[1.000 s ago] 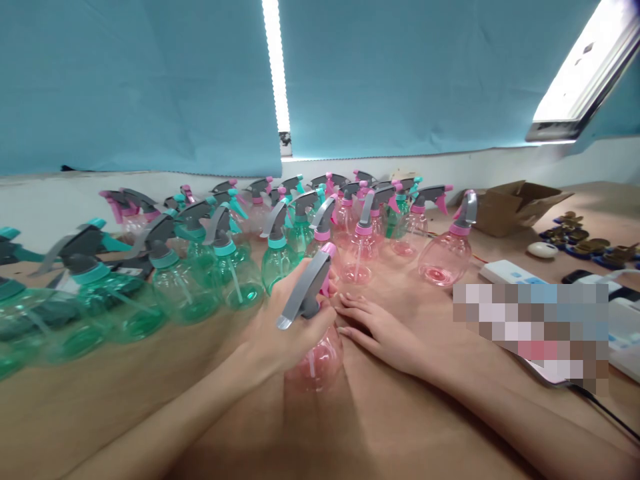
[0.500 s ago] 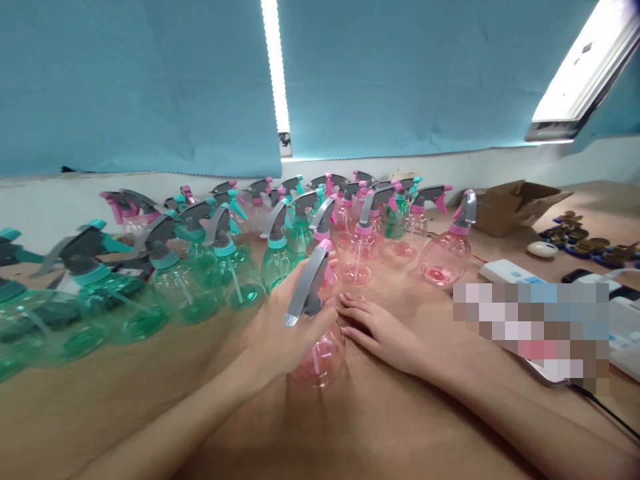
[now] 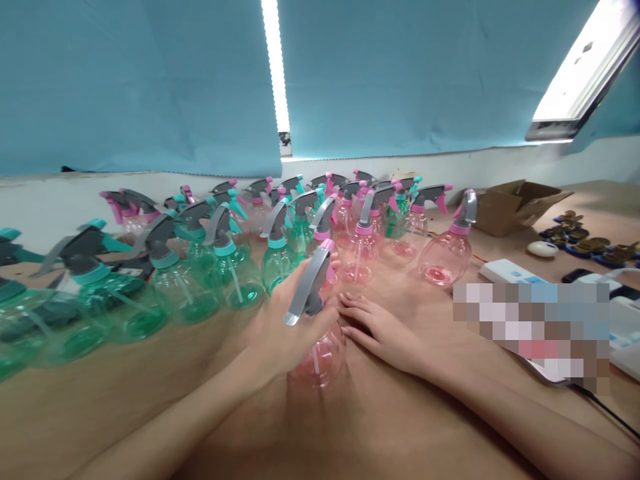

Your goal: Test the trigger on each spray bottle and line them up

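Observation:
A clear pink spray bottle (image 3: 320, 357) with a grey trigger head (image 3: 306, 290) stands on the brown table (image 3: 150, 400) right in front of me. My left hand (image 3: 280, 327) is wrapped round its neck, just under the trigger. My right hand (image 3: 383, 330) lies flat on the table beside the bottle, fingers stretched out and touching its right side. Behind them stand several green spray bottles (image 3: 235, 273) at the left and pink spray bottles (image 3: 447, 250) at the right.
An open cardboard box (image 3: 515, 203) sits at the back right. A white oval object (image 3: 543, 249), dark small parts (image 3: 590, 243) and white devices (image 3: 505, 271) lie along the right edge. A cable (image 3: 610, 413) runs across the near right. Blue curtains hang behind.
The pink bottle and my left hand have shifted slightly to the right and tilted a little more upright. My right hand has stayed put.

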The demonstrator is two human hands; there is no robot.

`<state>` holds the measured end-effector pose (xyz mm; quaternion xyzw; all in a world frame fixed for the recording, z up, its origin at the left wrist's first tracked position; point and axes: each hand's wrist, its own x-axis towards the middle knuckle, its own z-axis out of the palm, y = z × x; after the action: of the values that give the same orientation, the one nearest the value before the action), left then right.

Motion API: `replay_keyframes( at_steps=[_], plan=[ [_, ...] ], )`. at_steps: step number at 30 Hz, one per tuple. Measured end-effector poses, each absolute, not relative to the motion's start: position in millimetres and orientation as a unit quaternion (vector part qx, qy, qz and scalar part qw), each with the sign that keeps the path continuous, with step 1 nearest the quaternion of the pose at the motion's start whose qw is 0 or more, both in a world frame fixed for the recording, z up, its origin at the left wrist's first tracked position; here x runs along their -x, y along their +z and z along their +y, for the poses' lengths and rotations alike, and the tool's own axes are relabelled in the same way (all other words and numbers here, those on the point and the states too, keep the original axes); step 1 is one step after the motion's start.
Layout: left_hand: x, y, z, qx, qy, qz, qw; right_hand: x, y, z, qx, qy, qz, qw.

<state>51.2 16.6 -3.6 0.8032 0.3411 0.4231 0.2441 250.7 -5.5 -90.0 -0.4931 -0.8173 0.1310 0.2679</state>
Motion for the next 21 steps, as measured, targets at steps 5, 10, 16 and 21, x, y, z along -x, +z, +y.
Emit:
replay_keyframes(
  at_steps=[5, 10, 16, 21],
  plan=[
    [-51, -3, 16, -0.803, 0.424, 0.343, 0.241, -250, -89, -6, 0.493, 0.136, -0.813, 0.277],
    [-50, -2, 16, -0.803, 0.410, 0.355, 0.248, -251, -89, -6, 0.492, 0.136, -0.815, 0.275],
    [-50, 7, 16, -0.818, 0.381, 0.339, 0.267, -251, -90, -6, 0.490, 0.137, -0.811, 0.289],
    [-50, 11, 15, -0.821, 0.381, 0.329, 0.269, -251, -91, -5, 0.493, 0.133, -0.817, 0.268]
  ],
)
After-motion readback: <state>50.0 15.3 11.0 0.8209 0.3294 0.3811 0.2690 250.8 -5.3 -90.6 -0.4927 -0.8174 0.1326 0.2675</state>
